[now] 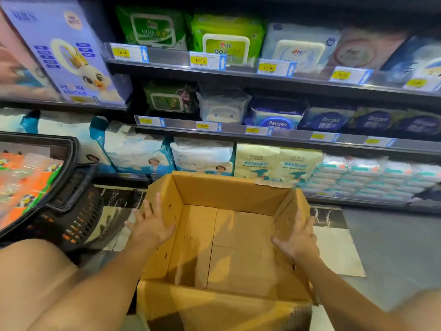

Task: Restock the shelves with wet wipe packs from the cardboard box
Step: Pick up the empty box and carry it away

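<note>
Brown cardboard box (231, 194), open at the top, low in front of the bottom shelf, a near flap folded outward. Bare inner bottom in view, small holes along the side walls. Behind it, dark shelves (262, 78) with yellow price tags on the front rails. On the top shelf, upright green wet wipe packs (226, 41) with flip lids, a pale blue-white pack (298, 48) just beside them. On the middle shelf, a dark green pack (167, 97), a white pack (223, 107) and dark blue Deeyeo packs (276, 117) in a row. At the lower right, small white packs (370, 177) with teal and orange labels, stacked flat in layers.
</note>
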